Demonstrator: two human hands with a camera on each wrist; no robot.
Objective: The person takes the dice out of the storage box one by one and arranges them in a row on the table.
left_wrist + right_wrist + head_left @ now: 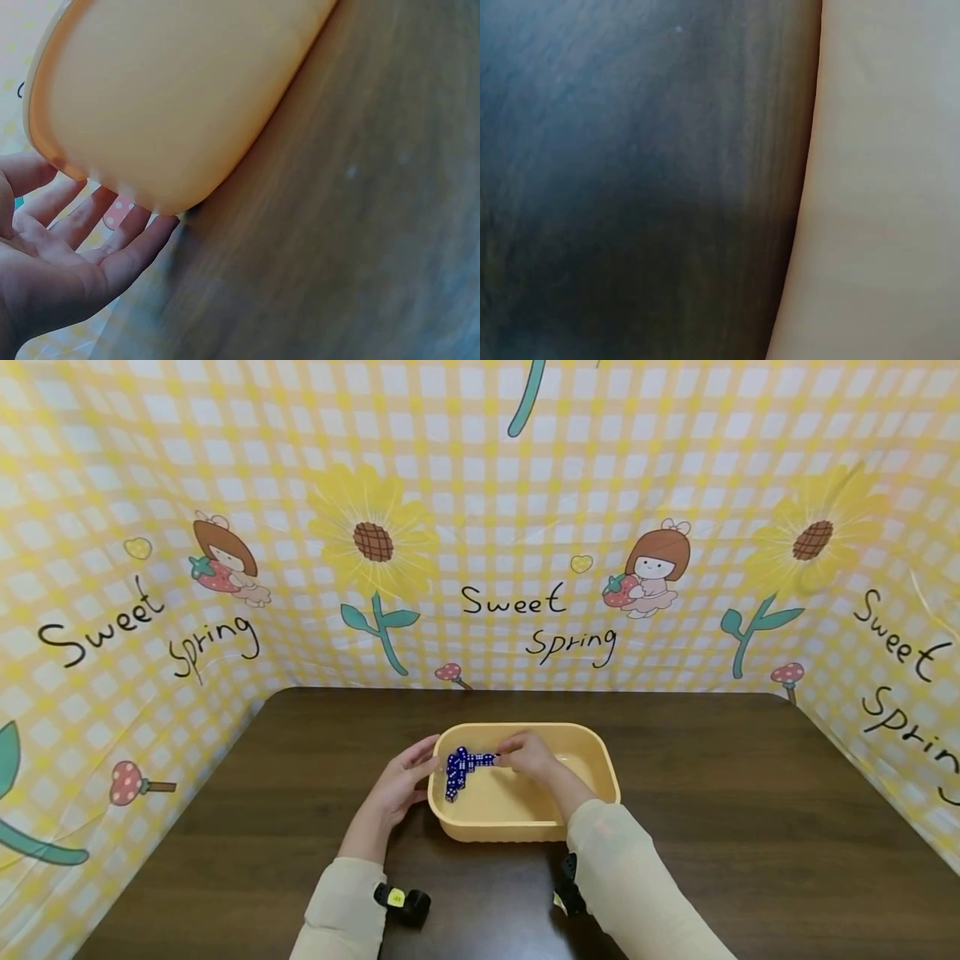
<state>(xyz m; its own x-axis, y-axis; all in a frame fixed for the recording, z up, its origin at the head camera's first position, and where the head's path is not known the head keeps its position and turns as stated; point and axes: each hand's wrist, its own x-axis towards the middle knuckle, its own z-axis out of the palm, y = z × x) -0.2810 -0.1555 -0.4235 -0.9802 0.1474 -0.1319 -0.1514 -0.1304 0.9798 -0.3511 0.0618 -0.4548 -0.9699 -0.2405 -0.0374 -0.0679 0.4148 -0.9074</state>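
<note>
A pale yellow plastic basin [517,833] stands on the dark wooden table. Several blue dice with white dots [457,772] lie at its left end, bunched along the left wall, with a short row running right. My left hand [405,777] is at the basin's left end. In the left wrist view its fingers [135,251] are spread and fairly straight, tips against the outer wall. Inside the basin, my right hand [531,758] reaches down at the right end of the row, fingertips pinching a blue die mostly hidden by the fingers.
The dark wooden table [300,827] extends around the basin. Behind and at both sides hangs a yellow checked cloth [480,527] with printed flowers and lettering. Black wrist cameras sit below both sleeves. The right wrist view shows only the table and the basin's outer wall [885,187].
</note>
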